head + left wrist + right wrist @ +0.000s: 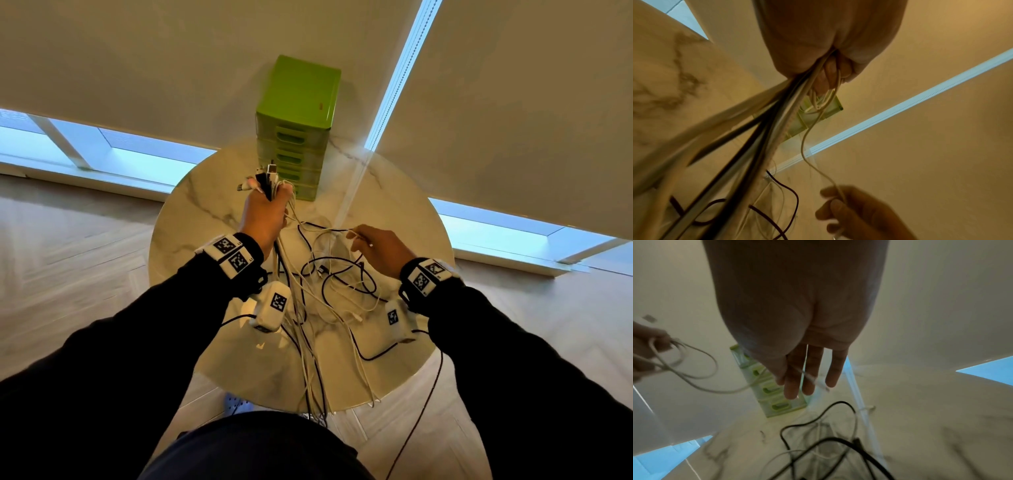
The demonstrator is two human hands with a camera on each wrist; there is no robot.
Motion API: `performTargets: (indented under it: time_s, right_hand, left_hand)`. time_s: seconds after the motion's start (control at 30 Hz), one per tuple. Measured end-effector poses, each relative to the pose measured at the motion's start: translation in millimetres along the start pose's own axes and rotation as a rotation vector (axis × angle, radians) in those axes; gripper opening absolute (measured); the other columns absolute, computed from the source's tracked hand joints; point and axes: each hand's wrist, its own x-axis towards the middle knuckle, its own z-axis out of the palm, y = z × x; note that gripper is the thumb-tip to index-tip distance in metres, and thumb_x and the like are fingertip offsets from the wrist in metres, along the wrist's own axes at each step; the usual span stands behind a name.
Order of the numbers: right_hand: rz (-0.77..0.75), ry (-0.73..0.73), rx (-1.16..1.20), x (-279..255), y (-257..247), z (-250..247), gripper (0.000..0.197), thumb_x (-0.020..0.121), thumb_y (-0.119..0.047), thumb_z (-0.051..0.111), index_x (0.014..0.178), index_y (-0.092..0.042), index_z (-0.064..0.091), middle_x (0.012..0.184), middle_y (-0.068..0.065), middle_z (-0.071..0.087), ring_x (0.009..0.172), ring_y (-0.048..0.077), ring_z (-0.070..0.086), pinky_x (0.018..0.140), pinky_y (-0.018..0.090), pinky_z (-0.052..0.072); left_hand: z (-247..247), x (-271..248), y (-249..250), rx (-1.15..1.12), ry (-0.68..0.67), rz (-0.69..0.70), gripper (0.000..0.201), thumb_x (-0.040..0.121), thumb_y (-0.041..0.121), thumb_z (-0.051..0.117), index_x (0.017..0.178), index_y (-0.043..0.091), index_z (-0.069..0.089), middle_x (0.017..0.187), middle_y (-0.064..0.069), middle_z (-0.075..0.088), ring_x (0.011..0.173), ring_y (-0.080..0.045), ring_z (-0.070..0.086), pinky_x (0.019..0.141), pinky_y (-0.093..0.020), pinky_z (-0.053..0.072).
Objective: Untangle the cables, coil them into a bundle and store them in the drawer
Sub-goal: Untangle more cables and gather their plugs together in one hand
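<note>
My left hand is raised in front of the green drawer unit and grips a bunch of black and white cables, their plug ends sticking up above the fist. In the left wrist view its fingers are curled round the strands. My right hand is lower and to the right and pinches the end of a thin white cable that runs back to the left hand. The remaining cables lie tangled on the round marble table. All the drawers look closed.
Cable strands hang over the table's near edge toward the floor. The drawer unit stands at the table's far edge against pale roller blinds. Wooden floor surrounds the table.
</note>
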Motion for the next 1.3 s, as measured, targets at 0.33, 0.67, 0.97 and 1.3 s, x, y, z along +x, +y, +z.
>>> performTargets:
  time_s: [0.33, 0.67, 0.97, 1.3]
  right_hand:
    - [0.493, -0.071, -0.384, -19.9, 3.3, -20.2, 0.077, 0.084, -0.055, 0.067, 0.139, -0.011, 0.036, 0.141, 0.014, 0.045, 0.127, 0.035, 0.048, 0.103, 0.048, 0.043]
    - [0.137, 0.256, 0.148, -133.7, 24.3, -24.4, 0.031, 0.102, -0.026, 0.054, 0.127, -0.011, 0.043, 0.109, 0.002, 0.071, 0.097, 0.018, 0.067, 0.084, 0.028, 0.051]
    - [0.576, 0.144, 0.048, -227.0, 92.2, -10.7, 0.016, 0.102, -0.014, 0.046, 0.116, -0.022, 0.047, 0.079, -0.004, 0.065, 0.074, 0.020, 0.067, 0.068, 0.027, 0.052]
    - [0.338, 0.085, 0.117, -196.0, 41.7, 8.8, 0.113, 0.078, -0.049, 0.078, 0.157, -0.024, 0.002, 0.163, 0.009, 0.021, 0.146, 0.024, 0.026, 0.117, 0.044, 0.024]
  left_hand:
    - [58.0, -32.2, 0.3, 0.073, -0.331, 0.076, 0.022, 0.098, 0.031, 0.063, 0.077, 0.025, 0.057, 0.055, 0.013, 0.044, 0.052, -0.006, 0.044, 0.056, -0.023, 0.045]
    - [155.6, -98.2, -13.3, 0.222, -0.675, 0.142, 0.018, 0.100, 0.030, 0.060, 0.082, 0.026, 0.063, 0.055, 0.017, 0.058, 0.057, 0.000, 0.054, 0.071, -0.032, 0.049]
    - [172.5, -109.0, -24.7, 0.198, -0.713, 0.029, 0.031, 0.104, 0.041, 0.049, 0.087, 0.017, 0.061, 0.064, 0.005, 0.042, 0.056, -0.009, 0.040, 0.052, -0.021, 0.038]
    - [170.8, -121.5, -36.9, 0.224, -0.830, -0.017, 0.025, 0.106, 0.035, 0.045, 0.089, 0.022, 0.058, 0.070, 0.007, 0.048, 0.059, -0.006, 0.043, 0.059, -0.021, 0.037]
